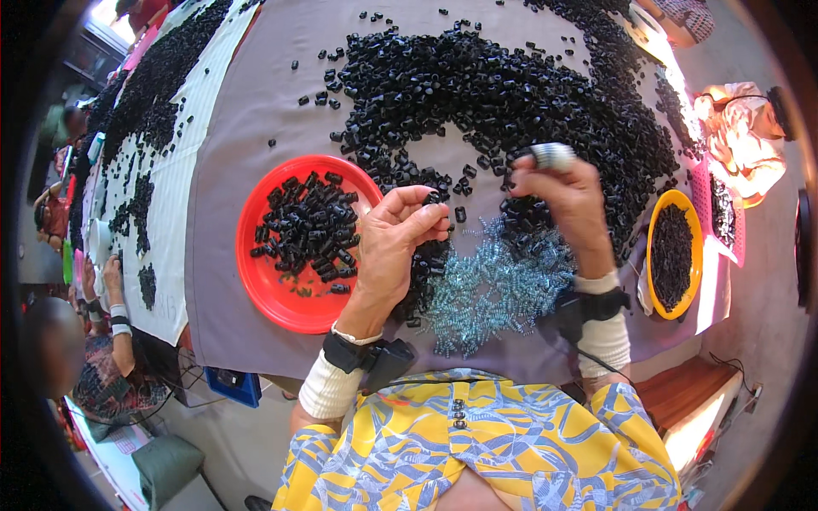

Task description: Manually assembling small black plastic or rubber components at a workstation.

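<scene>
Left hand (388, 247): thumb and forefinger pinched on a small black piece (434, 198), mostly hidden by the fingertips, so I can't read its long axis. Right hand (567, 192): to the right of the left and slightly farther off, fingers curled, blurred; a pale striped band (554, 156) shows at its far side. Can't tell whether those fingertips grip anything.

Main relation: my two sets of fingertips face each other across a short gap, the held piece on its left side. One loose black piece (460, 214) lies in that gap, nearer my left fingertips, long axis roughly near to far.

The heap of pale blue coils (494, 294) lies on the near side of the gap: to the near right of my left fingertips, straight near of my right ones. Neither hand is clearly closer. Coils point every which way.

Red tray (243, 247) just left of my left hand; big black pile (477, 85) on the far side.
</scene>
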### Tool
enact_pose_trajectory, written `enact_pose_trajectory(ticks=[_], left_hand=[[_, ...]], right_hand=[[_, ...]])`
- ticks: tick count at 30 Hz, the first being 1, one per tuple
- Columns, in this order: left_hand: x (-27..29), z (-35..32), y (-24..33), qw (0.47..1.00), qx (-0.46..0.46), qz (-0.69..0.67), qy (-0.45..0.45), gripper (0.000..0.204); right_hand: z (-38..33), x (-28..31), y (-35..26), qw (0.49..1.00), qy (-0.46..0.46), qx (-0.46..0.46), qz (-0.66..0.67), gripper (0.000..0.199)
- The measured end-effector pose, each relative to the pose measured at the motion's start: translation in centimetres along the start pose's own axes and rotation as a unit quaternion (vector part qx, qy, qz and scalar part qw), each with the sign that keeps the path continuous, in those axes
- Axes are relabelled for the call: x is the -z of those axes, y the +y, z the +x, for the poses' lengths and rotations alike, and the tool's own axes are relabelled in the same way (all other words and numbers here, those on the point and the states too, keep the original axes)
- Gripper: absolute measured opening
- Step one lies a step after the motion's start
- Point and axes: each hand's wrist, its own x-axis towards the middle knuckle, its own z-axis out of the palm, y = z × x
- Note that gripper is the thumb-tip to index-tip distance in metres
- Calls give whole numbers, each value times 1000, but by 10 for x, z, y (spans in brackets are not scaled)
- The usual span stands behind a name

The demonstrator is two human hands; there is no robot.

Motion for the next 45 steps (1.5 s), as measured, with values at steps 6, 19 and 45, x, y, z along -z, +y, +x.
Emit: enact_pose_trajectory(ticks=[6,19,45], left_hand=[[8,4,2,1000,-7,8,6,21],[9,2,0,1000,-11,22,2,21],[14,3,6,1000,-13,22,18,19]], right_hand=[[-45,137,-10,955,249,-7,-159,16],[-9,41,6,876,-22,194,-441,15],[-121,232,-4,632,275,-52,-723,20]])
